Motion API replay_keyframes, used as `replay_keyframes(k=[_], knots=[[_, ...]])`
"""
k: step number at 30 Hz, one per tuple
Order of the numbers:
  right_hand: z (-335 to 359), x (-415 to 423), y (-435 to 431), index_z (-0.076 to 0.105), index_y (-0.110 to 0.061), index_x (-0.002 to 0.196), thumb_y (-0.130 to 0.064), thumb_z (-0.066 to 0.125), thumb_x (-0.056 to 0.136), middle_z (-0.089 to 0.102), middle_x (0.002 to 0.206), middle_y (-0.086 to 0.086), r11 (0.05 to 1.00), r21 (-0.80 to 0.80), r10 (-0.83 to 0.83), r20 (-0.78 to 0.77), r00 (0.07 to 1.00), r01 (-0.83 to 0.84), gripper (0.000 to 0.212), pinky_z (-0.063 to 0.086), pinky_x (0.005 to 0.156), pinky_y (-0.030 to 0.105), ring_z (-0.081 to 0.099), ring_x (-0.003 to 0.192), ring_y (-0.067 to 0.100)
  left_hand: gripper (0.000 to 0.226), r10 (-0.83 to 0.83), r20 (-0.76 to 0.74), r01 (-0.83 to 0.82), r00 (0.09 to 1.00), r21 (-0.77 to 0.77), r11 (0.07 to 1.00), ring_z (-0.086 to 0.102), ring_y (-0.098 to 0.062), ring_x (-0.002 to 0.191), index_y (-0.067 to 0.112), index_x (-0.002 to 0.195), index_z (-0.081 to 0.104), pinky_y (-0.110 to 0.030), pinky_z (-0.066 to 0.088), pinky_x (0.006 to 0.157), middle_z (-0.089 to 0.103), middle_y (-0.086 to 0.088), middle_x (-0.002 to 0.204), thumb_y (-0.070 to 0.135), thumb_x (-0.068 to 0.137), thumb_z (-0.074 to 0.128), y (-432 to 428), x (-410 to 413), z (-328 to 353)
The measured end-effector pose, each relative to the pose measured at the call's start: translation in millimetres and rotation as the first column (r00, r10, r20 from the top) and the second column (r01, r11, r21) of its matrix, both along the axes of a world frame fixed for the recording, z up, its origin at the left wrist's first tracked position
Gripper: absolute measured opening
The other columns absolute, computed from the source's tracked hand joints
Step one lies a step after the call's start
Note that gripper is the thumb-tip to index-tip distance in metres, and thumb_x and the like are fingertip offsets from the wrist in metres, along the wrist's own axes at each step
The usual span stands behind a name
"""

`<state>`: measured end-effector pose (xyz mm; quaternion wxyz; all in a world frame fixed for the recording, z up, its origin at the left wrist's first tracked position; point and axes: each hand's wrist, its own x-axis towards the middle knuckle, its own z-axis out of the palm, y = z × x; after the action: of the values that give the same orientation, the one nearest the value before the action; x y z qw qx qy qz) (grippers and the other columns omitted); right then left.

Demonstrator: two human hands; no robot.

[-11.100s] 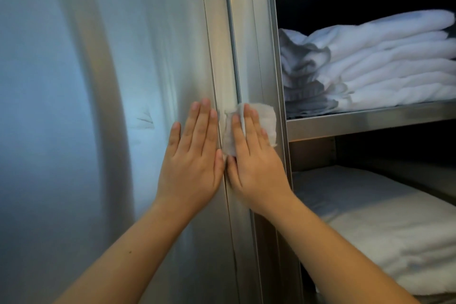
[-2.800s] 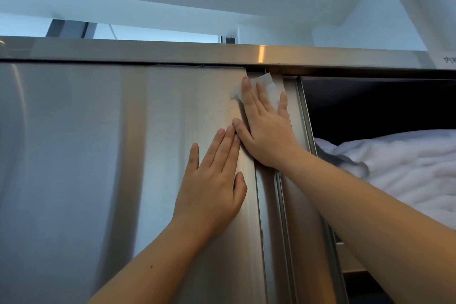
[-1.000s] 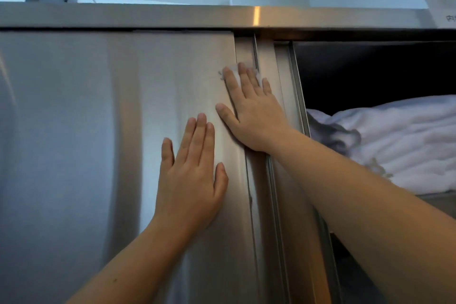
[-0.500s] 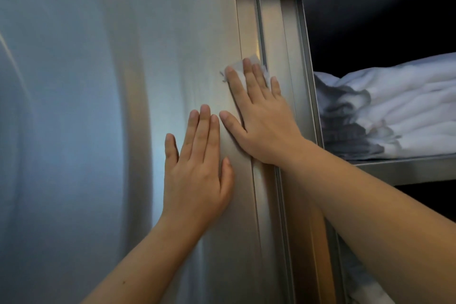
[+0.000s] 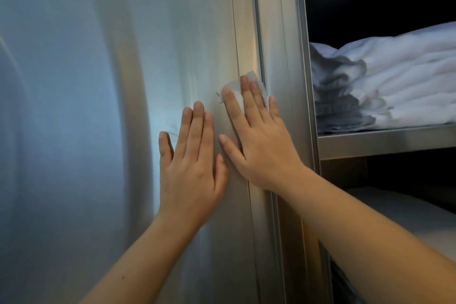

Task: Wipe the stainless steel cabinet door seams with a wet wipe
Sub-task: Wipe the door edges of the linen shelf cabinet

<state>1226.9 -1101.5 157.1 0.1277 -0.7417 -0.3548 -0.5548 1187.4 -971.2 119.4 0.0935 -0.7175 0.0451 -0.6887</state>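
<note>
No readable text, label or number anywhere.

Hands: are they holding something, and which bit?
Nothing is gripped. The right hand presses the wet wipe by its middle onto the door seam with flat fingers. The left hand lies flat, empty.

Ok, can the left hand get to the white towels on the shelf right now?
Probably not directly: the left hand lies flat on the door, and the right hand, pressing the wet wipe, lies with its forearm between it and the towels.
</note>
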Motion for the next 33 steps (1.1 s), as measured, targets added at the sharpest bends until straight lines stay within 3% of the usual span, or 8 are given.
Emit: replay_keyframes(k=[10, 14, 19, 25, 33], knots=[[-46, -6, -6, -0.004, -0.016, 0.143, -0.046, 0.024, 0.095, -0.009, 0.152, 0.016, 0.999, -0.044, -0.018, -0.012, 1.0, 0.017, 0.064, -0.007, 0.115, 0.038, -0.007, 0.143, 0.029, 0.058, 0.015, -0.02, -0.015, 1.0, 0.008, 1.0, 0.019, -0.027, 0.14, 0.0, 0.143, 0.028, -0.049, 0.007, 0.113, 0.024, -0.017, 0.151, 0.027, 0.092, 0.031, 2, 2, -26], [-27, -4, -7, -0.004, -0.015, 0.143, -0.044, 0.026, 0.097, -0.006, 0.153, 0.02, 0.995, -0.072, -0.071, 0.024, 0.997, 0.073, 0.062, -0.009, 0.113, 0.038, -0.007, 0.143, 0.03, 0.059, 0.026, -0.032, -0.026, 0.999, 0.012, 1.0, 0.016, -0.026, 0.142, 0.002, 0.145, 0.024, -0.047, 0.005, 0.114, 0.021, -0.016, 0.152, 0.026, 0.091, 0.031, 5, 3, -25], [6, 2, 2, 0.0, -0.014, 0.147, -0.04, 0.027, 0.096, -0.004, 0.155, 0.018, 0.999, 0.024, -0.034, 0.03, 0.999, 0.033, 0.063, -0.007, 0.113, 0.04, -0.007, 0.143, 0.029, 0.06, 0.026, -0.015, -0.026, 1.0, 0.024, 0.999, 0.015, -0.025, 0.142, 0.002, 0.145, 0.025, -0.045, 0.004, 0.114, 0.021, -0.015, 0.152, 0.025, 0.09, 0.033, 5, 4, -25], [-63, -4, -2, 0.014, -0.008, 0.143, -0.038, 0.03, 0.095, 0.011, 0.151, 0.024, 0.999, 0.035, 0.034, 0.053, 0.998, -0.036, 0.06, 0.007, 0.114, 0.045, 0.008, 0.141, 0.035, 0.06, 0.02, -0.021, -0.019, 1.0, 0.021, 1.0, 0.014, -0.024, 0.141, 0.002, 0.144, 0.025, -0.045, 0.003, 0.113, 0.018, -0.014, 0.151, 0.025, 0.089, 0.031, 3, 3, -26], [-20, -1, -3, -0.003, -0.015, 0.142, -0.035, 0.03, 0.097, -0.003, 0.154, 0.019, 1.0, -0.012, -0.025, 0.022, 0.999, 0.025, 0.06, -0.006, 0.114, 0.038, -0.005, 0.143, 0.029, 0.058, 0.013, -0.037, -0.013, 0.999, 0.017, 1.0, 0.016, -0.024, 0.141, 0.002, 0.144, 0.025, -0.044, 0.003, 0.113, 0.021, -0.015, 0.151, 0.024, 0.09, 0.031, 3, 1, -25]])
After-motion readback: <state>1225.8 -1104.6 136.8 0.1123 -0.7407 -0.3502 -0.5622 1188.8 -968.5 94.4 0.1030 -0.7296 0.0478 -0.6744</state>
